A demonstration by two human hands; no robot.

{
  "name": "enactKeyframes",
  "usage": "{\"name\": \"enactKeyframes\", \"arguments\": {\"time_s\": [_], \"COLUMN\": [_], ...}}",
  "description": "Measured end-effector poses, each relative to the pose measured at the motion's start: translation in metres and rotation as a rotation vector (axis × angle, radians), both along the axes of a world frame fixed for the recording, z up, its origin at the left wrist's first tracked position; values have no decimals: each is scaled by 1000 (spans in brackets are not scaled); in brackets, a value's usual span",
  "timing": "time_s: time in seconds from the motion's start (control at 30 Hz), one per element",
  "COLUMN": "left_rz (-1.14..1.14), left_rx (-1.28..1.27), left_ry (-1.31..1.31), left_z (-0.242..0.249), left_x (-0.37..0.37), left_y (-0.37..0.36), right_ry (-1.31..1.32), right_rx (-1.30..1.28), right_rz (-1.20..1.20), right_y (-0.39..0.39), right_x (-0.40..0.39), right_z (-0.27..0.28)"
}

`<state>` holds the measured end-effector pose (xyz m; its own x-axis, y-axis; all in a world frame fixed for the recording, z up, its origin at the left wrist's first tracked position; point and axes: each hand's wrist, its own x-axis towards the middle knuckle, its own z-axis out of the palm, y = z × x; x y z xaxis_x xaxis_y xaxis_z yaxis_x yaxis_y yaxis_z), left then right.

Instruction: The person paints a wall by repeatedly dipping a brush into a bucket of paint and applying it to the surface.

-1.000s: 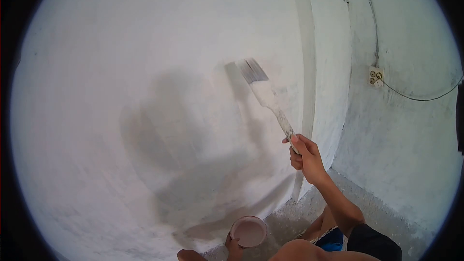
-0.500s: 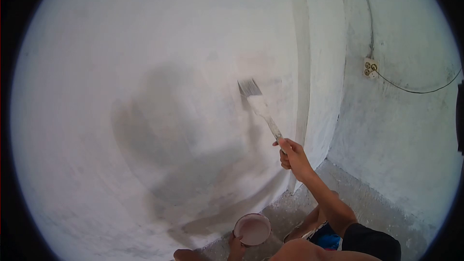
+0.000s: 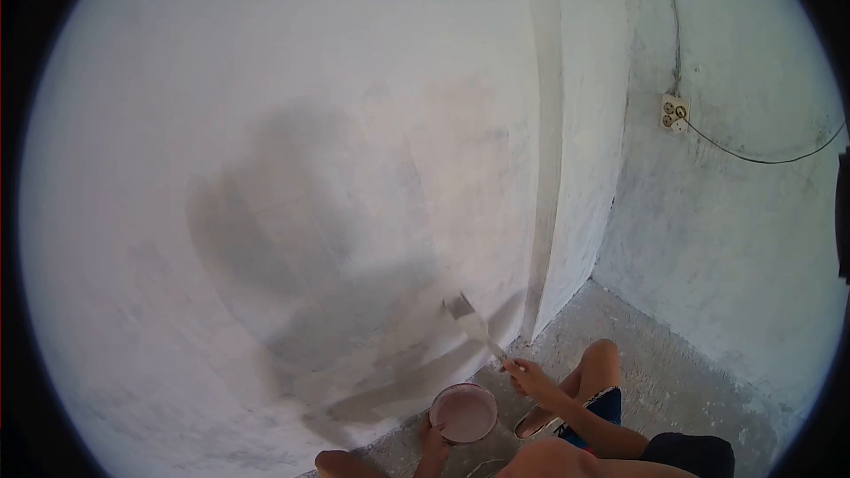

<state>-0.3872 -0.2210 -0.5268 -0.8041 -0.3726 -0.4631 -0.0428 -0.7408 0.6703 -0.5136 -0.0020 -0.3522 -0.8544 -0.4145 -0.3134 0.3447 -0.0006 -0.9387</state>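
My right hand (image 3: pixel 529 378) is wrapped round the handle of a wide paintbrush (image 3: pixel 475 326), its bristles pointing up and left near the lower part of the white wall (image 3: pixel 266 53). Pale paint coats the brush's ferrule and handle. Down by the foot of the wall, my left hand (image 3: pixel 433 438) grips the rim of a round bucket (image 3: pixel 464 414) with pale pinkish paint in it. The brush is above and slightly right of the bucket. Patchy grey and pinkish areas show on the wall, along with my shadow.
A shallow vertical pillar (image 3: pixel 547 124) runs down the wall near the corner. On the right wall a socket (image 3: pixel 675 113) has a plugged-in cable (image 3: pixel 753 159) hanging off to the right. My bent legs (image 3: pixel 600 367) rest over the paint-spattered concrete floor (image 3: pixel 673 372).
My right hand has brought the paintbrush down the wall, from mid-height to just above the bucket. My left hand and the bucket have barely moved.
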Motion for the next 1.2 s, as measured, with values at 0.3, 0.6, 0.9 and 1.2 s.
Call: {"name": "enactKeyframes", "arguments": {"time_s": [0.3, 0.6, 0.9, 1.2], "left_rz": [57, 106, 108, 135], "left_rx": [-75, -132, -158, -201], "left_ry": [-25, -24, 16, 25], "left_z": [-3, 12, 4, 25], "left_x": [2, 4, 3, 3], "left_y": [-3, -3, -4, -3], "right_ry": [-140, 111, 364, 529], "right_rx": [-96, -306, -375, -408], "right_rz": [60, 148, 109, 23], "right_y": [6, 10, 0, -17], "right_x": [3, -6, 2, -16], "right_z": [75, 245, 308, 329]}}
